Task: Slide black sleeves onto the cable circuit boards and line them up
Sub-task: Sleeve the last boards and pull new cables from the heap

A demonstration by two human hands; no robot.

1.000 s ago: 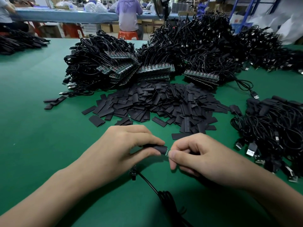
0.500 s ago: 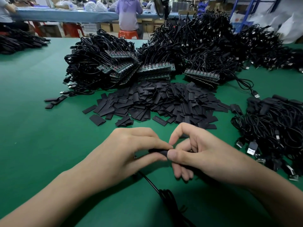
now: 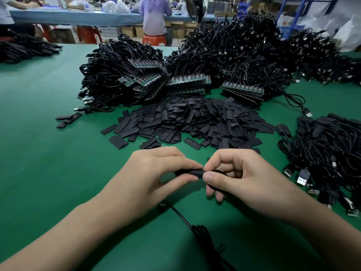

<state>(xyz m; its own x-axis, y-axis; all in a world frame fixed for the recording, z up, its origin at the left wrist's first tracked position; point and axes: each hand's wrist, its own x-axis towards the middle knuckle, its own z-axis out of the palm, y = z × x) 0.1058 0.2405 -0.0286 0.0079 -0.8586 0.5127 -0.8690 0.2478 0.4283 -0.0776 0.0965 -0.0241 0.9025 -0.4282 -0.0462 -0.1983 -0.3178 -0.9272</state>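
My left hand (image 3: 156,177) pinches a black sleeve (image 3: 190,172) between thumb and forefinger just above the green table. My right hand (image 3: 240,178) meets it from the right, thumb and forefinger pinching the sleeve's right end; the circuit board inside is hidden. The cable (image 3: 197,229) of this piece trails down toward me. A loose pile of flat black sleeves (image 3: 195,122) lies beyond my hands. Behind it, stacked rows of bare circuit boards (image 3: 187,84) sit in front of heaps of black cables (image 3: 224,51).
A heap of cables with sleeves and USB plugs (image 3: 328,157) lies at the right. A few stray sleeves (image 3: 66,119) rest at the left. Another cable pile (image 3: 23,48) sits far left. A person on an orange stool (image 3: 154,16) works at a blue table behind.
The small bit of circuit board seen between my fingertips a second ago is now covered by the sleeve. My right forefinger has lifted and curled, and both hands rose slightly.
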